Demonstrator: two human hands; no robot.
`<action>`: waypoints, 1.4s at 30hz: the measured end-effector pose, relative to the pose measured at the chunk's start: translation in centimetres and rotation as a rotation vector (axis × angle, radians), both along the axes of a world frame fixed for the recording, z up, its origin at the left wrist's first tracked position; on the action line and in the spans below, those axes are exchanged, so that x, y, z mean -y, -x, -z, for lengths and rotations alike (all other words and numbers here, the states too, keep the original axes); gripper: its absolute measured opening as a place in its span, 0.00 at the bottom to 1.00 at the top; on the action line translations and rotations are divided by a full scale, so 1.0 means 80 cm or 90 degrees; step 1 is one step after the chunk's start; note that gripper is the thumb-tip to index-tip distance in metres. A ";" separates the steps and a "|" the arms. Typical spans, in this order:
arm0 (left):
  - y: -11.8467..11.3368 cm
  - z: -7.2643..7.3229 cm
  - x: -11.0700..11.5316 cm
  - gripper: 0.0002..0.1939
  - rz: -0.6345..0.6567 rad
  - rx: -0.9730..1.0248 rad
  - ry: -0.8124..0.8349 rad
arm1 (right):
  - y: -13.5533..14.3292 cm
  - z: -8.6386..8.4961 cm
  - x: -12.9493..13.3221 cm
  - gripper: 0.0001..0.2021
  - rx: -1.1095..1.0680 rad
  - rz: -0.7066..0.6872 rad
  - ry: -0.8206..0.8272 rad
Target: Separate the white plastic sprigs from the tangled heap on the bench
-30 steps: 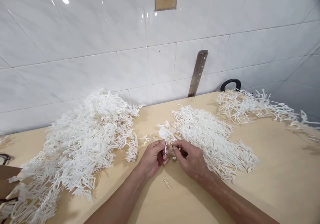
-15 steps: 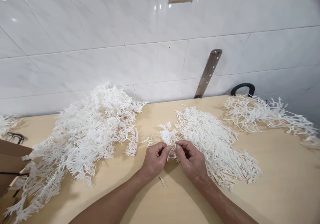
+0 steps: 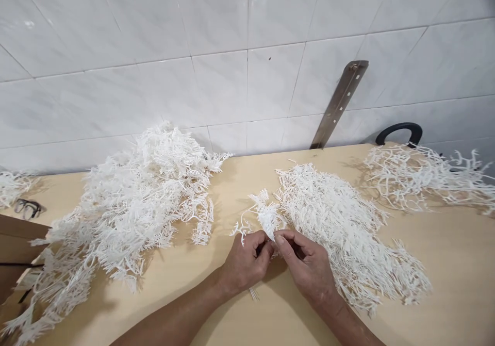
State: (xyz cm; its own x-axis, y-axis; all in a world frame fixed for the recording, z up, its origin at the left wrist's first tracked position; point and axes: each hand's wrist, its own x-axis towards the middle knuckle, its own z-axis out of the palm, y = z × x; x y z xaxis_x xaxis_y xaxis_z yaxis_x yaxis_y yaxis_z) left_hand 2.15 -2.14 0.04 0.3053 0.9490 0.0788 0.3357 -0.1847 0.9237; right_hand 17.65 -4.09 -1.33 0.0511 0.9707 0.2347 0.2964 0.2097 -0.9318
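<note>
Between my hands is a small white branching plastic sprig, coral-like, with a thin curled stem reaching out to the left. My left hand pinches its lower end between thumb and forefinger. Close beside it, my right hand is closed in a pinch at the same end, fingertips nearly touching the left ones. The exact spot gripped is hidden by the fingers. A few short thin sticks lie on the table, partly covered by my left wrist.
A large heap of white branching pieces spreads at left; a denser pile lies right of my hands. Looser white branches sit far right by a black handle. Glasses, a cardboard box and a metal bracket also show.
The camera view has tilted down and shifted. Both hands still pinch the sprig, and sit slightly lower and further right in the picture. My left hand now covers part of the thin sticks.
</note>
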 end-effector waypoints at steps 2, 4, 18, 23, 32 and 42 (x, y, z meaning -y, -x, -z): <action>0.000 0.000 -0.001 0.15 0.008 0.000 -0.003 | 0.000 -0.001 -0.001 0.12 -0.007 -0.001 0.014; 0.000 0.000 -0.001 0.15 0.014 -0.007 -0.010 | 0.000 -0.001 -0.001 0.12 -0.004 -0.009 0.020; 0.004 -0.002 0.001 0.15 -0.018 0.063 0.031 | 0.003 -0.001 -0.005 0.15 -0.100 -0.039 0.116; 0.004 -0.009 0.009 0.09 -0.088 0.188 0.070 | 0.006 -0.002 -0.003 0.15 -0.201 -0.013 0.126; 0.002 -0.017 0.011 0.19 -0.133 0.340 0.162 | 0.020 -0.021 0.003 0.15 -0.255 -0.097 0.152; 0.010 -0.012 -0.005 0.14 -0.156 0.299 0.096 | 0.019 -0.014 0.002 0.24 -0.280 -0.162 0.182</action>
